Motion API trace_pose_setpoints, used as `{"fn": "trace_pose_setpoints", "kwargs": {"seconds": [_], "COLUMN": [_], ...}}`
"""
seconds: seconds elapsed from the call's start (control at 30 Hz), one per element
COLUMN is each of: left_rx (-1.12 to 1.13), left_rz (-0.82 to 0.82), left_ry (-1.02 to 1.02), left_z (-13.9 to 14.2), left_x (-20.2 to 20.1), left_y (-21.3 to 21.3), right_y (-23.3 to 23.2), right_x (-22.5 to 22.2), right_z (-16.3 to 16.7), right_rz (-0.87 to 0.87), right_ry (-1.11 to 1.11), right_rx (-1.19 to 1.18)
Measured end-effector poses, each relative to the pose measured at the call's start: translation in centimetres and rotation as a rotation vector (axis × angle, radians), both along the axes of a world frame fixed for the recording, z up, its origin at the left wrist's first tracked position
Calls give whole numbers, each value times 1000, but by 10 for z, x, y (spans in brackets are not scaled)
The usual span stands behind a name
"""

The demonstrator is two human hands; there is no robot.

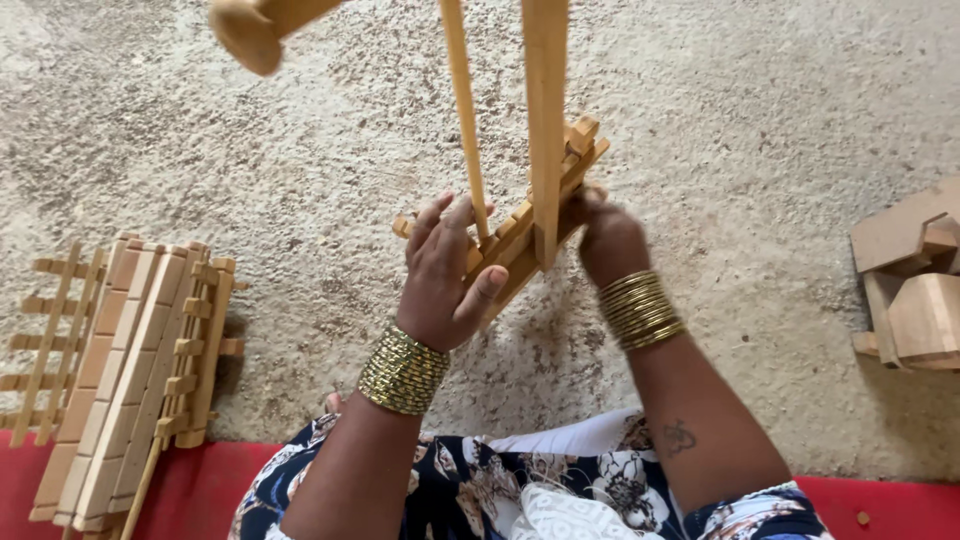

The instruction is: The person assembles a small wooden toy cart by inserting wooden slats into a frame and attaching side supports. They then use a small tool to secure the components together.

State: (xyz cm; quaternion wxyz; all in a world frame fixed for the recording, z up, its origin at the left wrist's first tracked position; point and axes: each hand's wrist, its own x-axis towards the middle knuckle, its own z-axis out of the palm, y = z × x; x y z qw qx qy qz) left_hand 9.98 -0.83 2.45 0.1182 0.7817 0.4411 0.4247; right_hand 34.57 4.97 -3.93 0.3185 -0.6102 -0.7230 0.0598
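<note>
From the head camera, the ground [760,120] was a rough, pale, gritty surface, speckled with darker patches near the middle. A red mat [190,495] ran along the bottom edge, and the person sat on it in a dark floral garment [480,490]. On the left, half on the mat and half on the ground, lay a stack of slatted wooden frames [125,370], their small cross-pegs sticking out to the sides. At the right edge sat a few chunky wooden blocks [915,290], well apart from the hands. A rounded wooden handle [255,30] poked in at the top left, blurred.

The left hand [445,275] was half open, fingers spread and lying against the near end of a notched wooden frame [520,225] held tilted above the ground, thumb pressed to its underside. A thin wooden stick [465,110] rose from the frame just beside those fingers. The right hand [605,235] was curled around the frame's farther side, seemingly gripping it, though its fingers were hidden behind the wood. A broader upright wooden slat [545,120] stood between the two hands, in front of the frame. Gold bangles [640,308] ringed both wrists.
</note>
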Motion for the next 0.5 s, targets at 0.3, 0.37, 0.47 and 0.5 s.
{"fn": "trace_pose_setpoints", "kwargs": {"seconds": [0.3, 0.37, 0.47, 0.5], "left_rx": [8, 6, -61, -43], "left_rz": [18, 12, -12, -3], "left_ry": [-11, 5, 26, 31], "left_z": [-3, -3, -4, -4], "left_x": [-2, -3, -4, -6], "left_y": [4, 2, -1, -2], "right_y": [-8, 2, 7, 6], "right_x": [-4, 0, 6, 5], "right_z": [-5, -11, -19, -22], "right_rz": [147, 19, 26, 0], "right_ry": [-92, -142, -148, -103], "right_rx": [-19, -91, 256, 151]}}
